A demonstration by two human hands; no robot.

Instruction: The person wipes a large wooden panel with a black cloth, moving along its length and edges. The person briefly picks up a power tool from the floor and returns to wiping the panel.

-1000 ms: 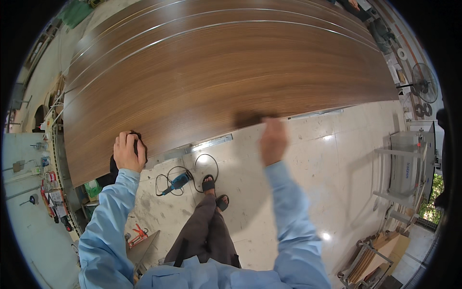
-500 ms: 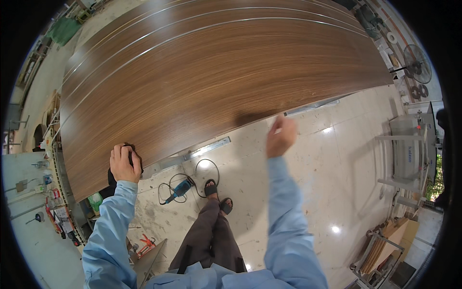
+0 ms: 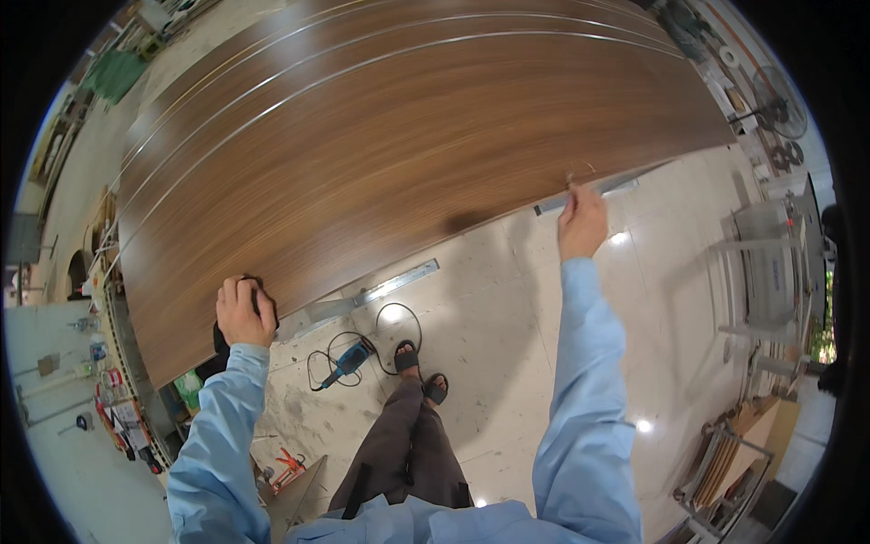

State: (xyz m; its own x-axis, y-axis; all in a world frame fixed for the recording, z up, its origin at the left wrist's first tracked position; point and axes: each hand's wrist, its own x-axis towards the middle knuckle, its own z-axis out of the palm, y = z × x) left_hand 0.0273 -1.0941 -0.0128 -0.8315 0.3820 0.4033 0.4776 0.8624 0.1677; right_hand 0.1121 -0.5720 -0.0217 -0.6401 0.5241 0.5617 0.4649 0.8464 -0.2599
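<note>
A large brown wood-grain panel (image 3: 381,154) lies in front of me. At its near left edge my left hand (image 3: 243,311) is closed over a black object (image 3: 263,299), mostly covered by the fingers, so its kind does not show. My right hand (image 3: 583,224) is at the near edge further right, thumb and fingers pinched together. Just beyond its fingertips a faint thin curl (image 3: 580,170) shows on the panel; whether the fingers hold it is too small to tell.
Long thin metallic strips (image 3: 435,41) run across the panel's far part. Metal supports (image 3: 394,281) show under the near edge. On the floor lies a blue corded power tool (image 3: 347,363). A cart with boards (image 3: 725,467) stands at lower right, a fan (image 3: 779,104) at far right.
My right hand has moved right and slightly away from me, along the panel's near edge. My left hand stays on the black object. The whole view has shifted slightly.
</note>
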